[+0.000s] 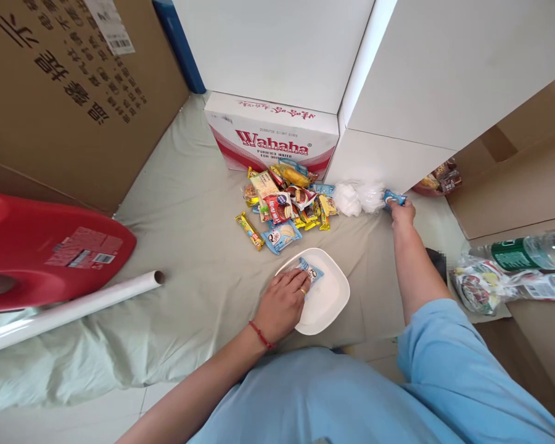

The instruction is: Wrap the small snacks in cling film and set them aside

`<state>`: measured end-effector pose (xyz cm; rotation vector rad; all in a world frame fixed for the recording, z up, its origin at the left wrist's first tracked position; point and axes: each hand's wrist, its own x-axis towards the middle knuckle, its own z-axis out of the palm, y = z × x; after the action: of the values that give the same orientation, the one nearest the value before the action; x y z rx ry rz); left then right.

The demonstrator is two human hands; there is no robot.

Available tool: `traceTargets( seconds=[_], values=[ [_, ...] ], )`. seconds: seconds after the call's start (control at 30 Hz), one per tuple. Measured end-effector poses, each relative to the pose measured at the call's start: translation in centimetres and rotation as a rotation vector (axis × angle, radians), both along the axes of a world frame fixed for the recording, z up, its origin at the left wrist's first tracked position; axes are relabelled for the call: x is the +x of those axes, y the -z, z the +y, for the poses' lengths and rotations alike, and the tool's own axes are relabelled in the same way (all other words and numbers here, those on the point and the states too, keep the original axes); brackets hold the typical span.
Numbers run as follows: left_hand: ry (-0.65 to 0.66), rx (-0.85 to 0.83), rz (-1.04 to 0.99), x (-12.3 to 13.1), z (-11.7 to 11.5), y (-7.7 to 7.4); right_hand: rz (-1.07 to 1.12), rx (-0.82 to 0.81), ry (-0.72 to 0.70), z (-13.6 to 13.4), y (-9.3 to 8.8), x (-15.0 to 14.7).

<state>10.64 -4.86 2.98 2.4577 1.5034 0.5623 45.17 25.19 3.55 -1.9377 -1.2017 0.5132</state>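
My left hand reaches over the left side of a white square bowl, fingers curled onto a blue-and-white snack packet inside it. Part of that packet is hidden under the fingers. Far to the right, my right hand grips a blue packet beside the white cabinet. Touching that packet on its left are crumpled clear plastic bags. A heap of wrapped snacks lies beyond the bowl, with a yellow bar and a blue packet at its near edge.
A Wahaba-style red-and-white water carton stands behind the heap, against white cabinets. Left are a large cardboard box, a red plastic container and a white tube. Right are a red bowl of snacks and plastic bottles.
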Motion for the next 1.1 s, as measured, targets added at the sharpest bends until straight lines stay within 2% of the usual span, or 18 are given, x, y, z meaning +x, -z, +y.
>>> traceTargets(
  seconds=[0.13, 0.2, 0.27, 0.33, 0.37, 0.5, 0.57, 0.63, 0.73, 0.8, 0.87, 0.93, 1.0, 1.1],
  values=[
    [0.012, 0.004, 0.017, 0.1, 0.1, 0.0, 0.277, 0.094, 0.075, -2.9, -0.3, -0.7],
    [0.008, -0.003, 0.025, 0.2, 0.1, 0.0, 0.375, 0.133, 0.039, -5.5, -1.2, -0.6],
    [0.001, -0.015, 0.031, 0.4, 0.1, 0.0, 0.514, 0.164, -0.074, -8.7, -2.5, -0.6],
    [-0.011, -0.019, 0.032, 0.6, 0.1, 0.0, 0.611, 0.103, -0.286, -12.1, -4.4, -0.8],
    [-0.015, -0.016, 0.031, 0.6, 0.1, 0.1, 0.602, 0.014, -0.417, -13.7, -5.5, -1.2],
    [-0.009, -0.006, 0.016, 0.6, 0.3, -0.2, 0.273, -0.435, -1.029, -18.7, -8.9, -5.3],
    [-0.006, -0.011, 0.018, 0.6, 0.3, -0.4, 0.038, -0.505, -1.269, -20.1, -9.3, -8.4],
    [-0.015, -0.023, 0.024, 0.5, 0.3, -0.6, -0.202, -0.533, -1.409, -21.1, -8.6, -11.4],
    [-0.034, -0.044, 0.015, 0.5, -0.1, -0.7, -0.569, -0.547, -1.423, -22.4, -6.8, -14.6],
    [-0.039, -0.042, -0.014, 0.4, -0.4, -0.5, -0.747, -0.478, -1.359, -23.2, -6.0, -15.4],
    [-0.046, -0.011, -0.066, 0.3, -0.9, -0.3, -0.832, -0.374, -1.273, -23.9, -6.0, -15.4],
    [-0.060, 0.051, -0.148, -0.2, -1.3, -0.1, -0.841, -0.252, -1.163, -24.7, -6.5, -14.8],
    [-0.080, 0.127, -0.243, -1.1, -1.7, 0.2, -0.761, -0.122, -1.122, -26.0, -6.9, -13.9],
    [-0.141, 0.203, -0.320, -3.3, -2.1, 0.7, -0.575, -0.029, -1.264, -28.7, -6.4, -12.3]
  ],
)
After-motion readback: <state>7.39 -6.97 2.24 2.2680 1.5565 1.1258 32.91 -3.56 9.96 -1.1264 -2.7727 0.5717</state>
